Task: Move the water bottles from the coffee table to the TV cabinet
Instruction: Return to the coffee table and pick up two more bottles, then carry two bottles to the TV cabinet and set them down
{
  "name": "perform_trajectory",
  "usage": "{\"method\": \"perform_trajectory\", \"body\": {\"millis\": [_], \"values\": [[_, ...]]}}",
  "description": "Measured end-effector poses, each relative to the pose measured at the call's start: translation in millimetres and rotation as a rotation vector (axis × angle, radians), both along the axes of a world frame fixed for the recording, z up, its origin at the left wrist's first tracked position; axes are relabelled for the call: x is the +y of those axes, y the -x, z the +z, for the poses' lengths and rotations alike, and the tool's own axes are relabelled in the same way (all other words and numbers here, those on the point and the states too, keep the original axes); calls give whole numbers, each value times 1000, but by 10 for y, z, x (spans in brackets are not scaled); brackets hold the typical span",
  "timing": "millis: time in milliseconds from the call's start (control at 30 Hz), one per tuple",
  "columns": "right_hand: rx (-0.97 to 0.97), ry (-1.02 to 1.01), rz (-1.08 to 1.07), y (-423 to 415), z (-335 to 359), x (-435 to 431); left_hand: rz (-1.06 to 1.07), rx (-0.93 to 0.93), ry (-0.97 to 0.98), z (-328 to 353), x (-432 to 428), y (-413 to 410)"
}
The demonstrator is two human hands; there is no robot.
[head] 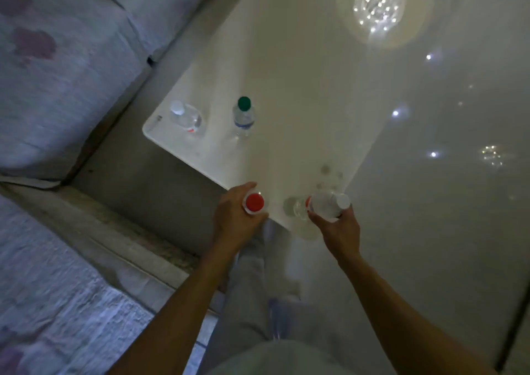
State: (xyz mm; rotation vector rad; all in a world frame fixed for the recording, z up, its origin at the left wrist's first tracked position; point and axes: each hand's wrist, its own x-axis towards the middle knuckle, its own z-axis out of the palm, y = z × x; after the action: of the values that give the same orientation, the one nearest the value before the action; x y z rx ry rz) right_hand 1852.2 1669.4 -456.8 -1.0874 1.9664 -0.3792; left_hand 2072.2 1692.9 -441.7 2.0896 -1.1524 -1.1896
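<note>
My left hand (233, 214) grips a clear bottle with a red cap (254, 201) at the near edge of the white coffee table (286, 93). At the table's near corner my right hand (339, 227) holds a clear bottle with a white cap (329, 204), tilted to the right. Two more bottles stand on the table's left end: one with a green cap (243, 116) and, closer to the corner, one with a white cap (185, 116). The TV cabinet is not in view.
A grey sofa (63, 67) with purple patches runs along the left, and another sofa section (57, 303) lies at the lower left. The glossy floor (444, 173) on the right mirrors ceiling lights. My legs (266, 288) stand just below the table's corner.
</note>
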Motion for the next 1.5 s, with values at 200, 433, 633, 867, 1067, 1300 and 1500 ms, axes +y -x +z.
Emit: {"method": "perform_trajectory", "body": {"millis": [200, 433, 633, 867, 1067, 1300, 1500], "values": [[4, 61, -79, 658, 477, 745, -289, -40, -27, 405, 244, 759], [-8, 213, -332, 1513, 1055, 1889, -706, -9, 41, 956, 834, 1954], [-7, 294, -629, 2164, 1367, 3014, -1039, -21, 116, 1426, 1518, 2958], [60, 345, -915, 2791, 1633, 4224, -1337, 25, 119, 1834, 2299, 4024], [121, 336, -1159, 3104, 1820, 5050, -1566, 84, 116, 2131, 2898, 4805], [222, 378, -1440, 3288, 2009, 5690, -1812, 169, 139, 2280, 3474, 5475], [341, 354, -1619, 3502, 2117, 6006, -1967, 232, 173, 2294, 3779, 6037]]}}
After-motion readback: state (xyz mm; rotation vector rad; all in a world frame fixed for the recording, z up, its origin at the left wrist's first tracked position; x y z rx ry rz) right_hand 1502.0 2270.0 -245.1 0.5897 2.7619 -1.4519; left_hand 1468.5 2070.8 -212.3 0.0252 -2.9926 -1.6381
